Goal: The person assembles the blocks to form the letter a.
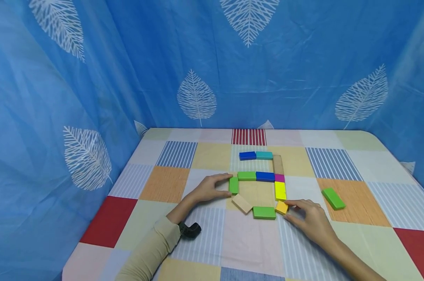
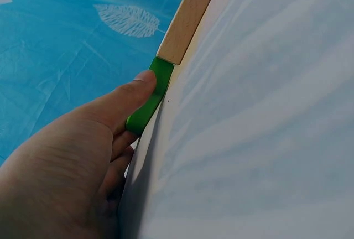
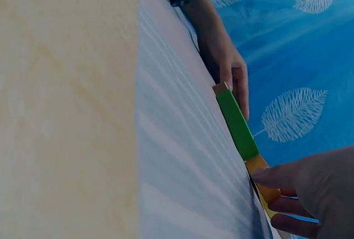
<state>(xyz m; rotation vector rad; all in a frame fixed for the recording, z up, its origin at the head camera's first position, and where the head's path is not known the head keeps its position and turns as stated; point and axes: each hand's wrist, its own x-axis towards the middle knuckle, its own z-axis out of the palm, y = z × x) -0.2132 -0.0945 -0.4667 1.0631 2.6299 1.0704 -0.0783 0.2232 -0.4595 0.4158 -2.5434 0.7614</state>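
Note:
In the head view my left hand (image 1: pixel 209 188) pinches a small green block (image 1: pixel 234 185), thumb at its near end and a finger at its far end. My right hand (image 1: pixel 311 218) holds an orange-yellow block (image 1: pixel 281 207) between thumb and finger. Between the two lie a tilted plain wooden block (image 1: pixel 241 204) and a longer green block (image 1: pixel 264 212). Just beyond the orange-yellow block is a bright yellow block (image 1: pixel 280 191), with a magenta block (image 1: pixel 279 178) behind it. In the left wrist view, my thumb lies on the green block (image 2: pixel 151 98) beside the wooden one.
Farther back, a green block (image 1: pixel 246 176) and a blue block (image 1: pixel 265 176) form a row. A long wooden block (image 1: pixel 278 164), a teal block (image 1: pixel 264 155) and another blue block (image 1: pixel 247 155) lie behind. One green block (image 1: pixel 333 198) lies apart at right. Blue curtains (image 1: pixel 285 70) surround the table.

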